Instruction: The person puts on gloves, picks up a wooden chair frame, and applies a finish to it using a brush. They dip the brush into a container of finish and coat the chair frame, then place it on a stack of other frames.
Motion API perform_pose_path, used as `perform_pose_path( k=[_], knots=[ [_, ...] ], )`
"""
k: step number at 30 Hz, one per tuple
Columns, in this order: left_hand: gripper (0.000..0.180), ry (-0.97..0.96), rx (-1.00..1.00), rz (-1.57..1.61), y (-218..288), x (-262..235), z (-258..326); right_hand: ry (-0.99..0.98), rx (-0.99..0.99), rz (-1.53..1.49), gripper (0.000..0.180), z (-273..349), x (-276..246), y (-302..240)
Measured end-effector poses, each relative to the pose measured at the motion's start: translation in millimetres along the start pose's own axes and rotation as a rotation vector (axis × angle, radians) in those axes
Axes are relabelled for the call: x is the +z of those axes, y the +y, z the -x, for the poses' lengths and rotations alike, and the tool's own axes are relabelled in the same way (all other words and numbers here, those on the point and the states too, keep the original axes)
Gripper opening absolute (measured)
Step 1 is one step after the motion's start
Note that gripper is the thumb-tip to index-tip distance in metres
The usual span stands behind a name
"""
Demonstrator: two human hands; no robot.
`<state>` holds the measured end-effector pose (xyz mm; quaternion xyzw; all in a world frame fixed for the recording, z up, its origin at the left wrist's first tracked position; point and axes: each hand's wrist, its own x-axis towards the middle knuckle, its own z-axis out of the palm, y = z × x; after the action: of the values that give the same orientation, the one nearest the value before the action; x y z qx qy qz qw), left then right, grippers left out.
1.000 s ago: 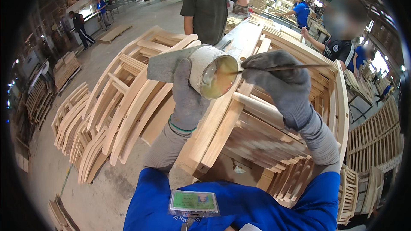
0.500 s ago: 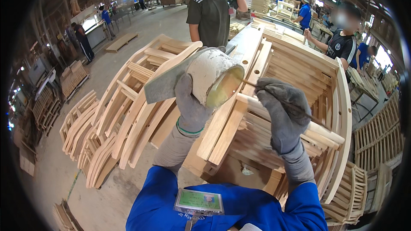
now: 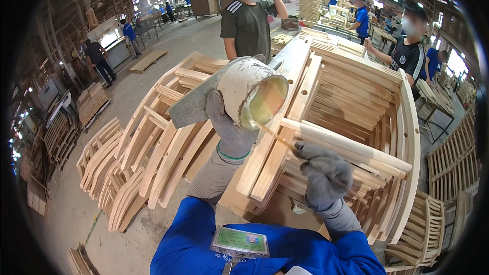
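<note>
The whitish container is near the middle of the view, toward one o'clock, tilted so its round mouth faces right; yellowish liquid shows inside. A flat grey plate juts from it toward nine o'clock. At the container's seven o'clock, the gloved left hand has its grip curved around the underside, thumb along the near side, bearing its weight. The gloved right hand, between four and five o'clock, has its grip closed on a thin brown stick, whose far end reaches the mouth's lower rim. Two wooden rails run beneath the stick. Slatted wooden frames lie at three o'clock, curved frames past eight. A person in a dark shirt stands at twelve.
</note>
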<state>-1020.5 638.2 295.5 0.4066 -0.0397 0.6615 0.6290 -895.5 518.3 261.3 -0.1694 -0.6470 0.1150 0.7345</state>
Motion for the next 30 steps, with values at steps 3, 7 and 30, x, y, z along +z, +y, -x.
perform_pose_path(
  k=[3,7,30],
  knots=[
    [0.074,-0.286,-0.087,0.458,-3.5,-0.4,2.0,0.145,0.094,-0.116,0.019,-1.9,9.5,1.6],
    [0.068,-0.067,-0.073,0.142,-1.6,19.2,3.5,0.202,0.147,-0.240,0.024,5.8,14.6,2.8],
    [0.035,0.157,-0.011,-0.273,1.3,-75.4,28.5,0.150,0.646,1.636,0.028,-250.1,-374.8,-3.3]
  ],
)
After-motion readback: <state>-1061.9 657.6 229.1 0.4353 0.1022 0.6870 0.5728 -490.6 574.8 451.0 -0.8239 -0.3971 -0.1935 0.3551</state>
